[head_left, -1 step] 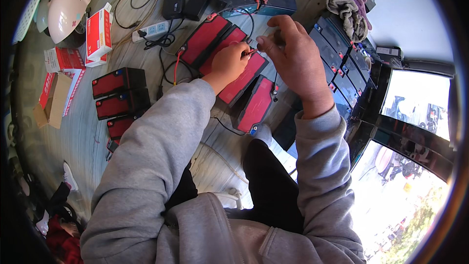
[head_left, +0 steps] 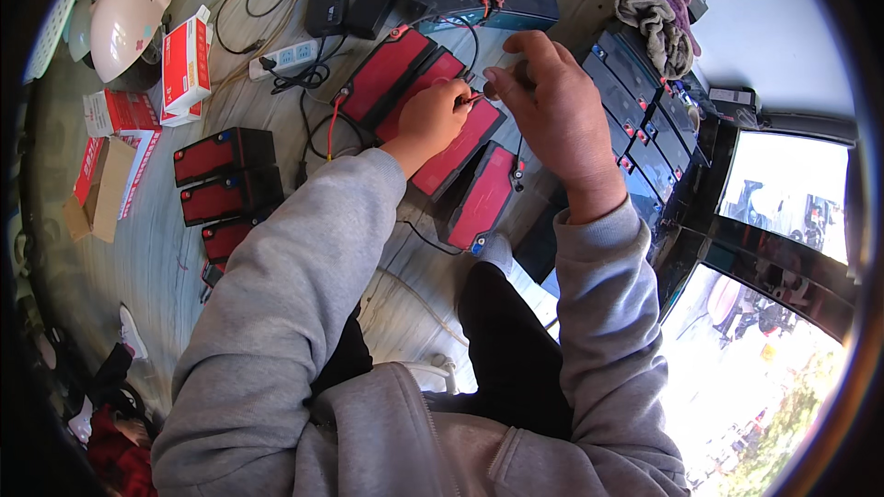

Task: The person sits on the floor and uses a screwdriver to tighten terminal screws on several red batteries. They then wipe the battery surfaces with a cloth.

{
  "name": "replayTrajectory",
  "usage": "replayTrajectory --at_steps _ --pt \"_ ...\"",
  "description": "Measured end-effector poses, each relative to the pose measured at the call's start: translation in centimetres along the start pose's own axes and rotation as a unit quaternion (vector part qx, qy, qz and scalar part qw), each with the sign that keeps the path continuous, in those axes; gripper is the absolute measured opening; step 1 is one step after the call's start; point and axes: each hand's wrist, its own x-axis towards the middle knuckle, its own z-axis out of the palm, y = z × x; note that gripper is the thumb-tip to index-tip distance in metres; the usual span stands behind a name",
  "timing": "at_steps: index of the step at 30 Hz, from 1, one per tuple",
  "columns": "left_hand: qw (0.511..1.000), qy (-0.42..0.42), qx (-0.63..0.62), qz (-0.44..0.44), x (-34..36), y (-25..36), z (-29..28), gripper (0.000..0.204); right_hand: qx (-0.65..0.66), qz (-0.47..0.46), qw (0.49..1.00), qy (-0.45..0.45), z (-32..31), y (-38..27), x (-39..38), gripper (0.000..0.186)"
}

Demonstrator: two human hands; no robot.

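My left hand [head_left: 429, 129] is closed on a small cable end [head_left: 468, 99] at the top of the middle red-topped battery [head_left: 453, 152]. Beside it my right hand [head_left: 555, 115] is curled, with thumb and forefinger close to that cable end; what lies within its fingers is too small to make out. Two more red-topped batteries [head_left: 377, 72] sit behind my left hand, with red and black leads [head_left: 334, 115] running from them. Another [head_left: 482, 195] stands nearer my right wrist, a black lead at its side.
Red-topped batteries [head_left: 214, 158] stand at left beside opened cartons [head_left: 184, 69]. Black chargers [head_left: 328, 0], a power strip [head_left: 285, 61] and wired batteries [head_left: 483, 0] lie behind. Dark batteries [head_left: 633, 106] line the right, with gloves [head_left: 649, 14] on them. A scooter [head_left: 129, 14] stands top left.
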Motion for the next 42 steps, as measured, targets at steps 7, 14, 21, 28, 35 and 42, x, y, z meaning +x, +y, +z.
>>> replayTrajectory --at_steps 7,14,21,28,35,42 --pt "1.0 0.006 0.003 -0.013 -0.2 0.1 0.0 0.017 0.051 -0.054 0.997 0.032 0.2 0.1 0.1 0.029" --pt "1.0 -0.008 0.019 -0.016 -0.1 -0.1 0.2 0.017 -0.001 0.047 0.999 0.026 0.3 0.3 0.3 0.026" --pt "1.0 0.0 0.027 -0.011 -0.2 0.2 -0.1 0.016 -0.013 0.011 0.999 0.038 0.4 -0.1 0.0 0.028" --pt "1.0 0.005 0.018 -0.009 -0.2 0.4 -0.2 0.018 0.04 -0.041 0.998 -0.01 0.1 -0.1 0.1 0.028" --pt "1.0 0.007 0.002 -0.011 -0.1 0.2 0.0 0.018 0.111 -0.054 0.992 0.022 0.2 0.2 -0.2 0.03" --pt "0.999 0.001 -0.036 0.002 -0.1 -0.1 -0.2 0.022 0.076 0.0 0.996 0.036 -1.5 0.2 -0.3 0.028"
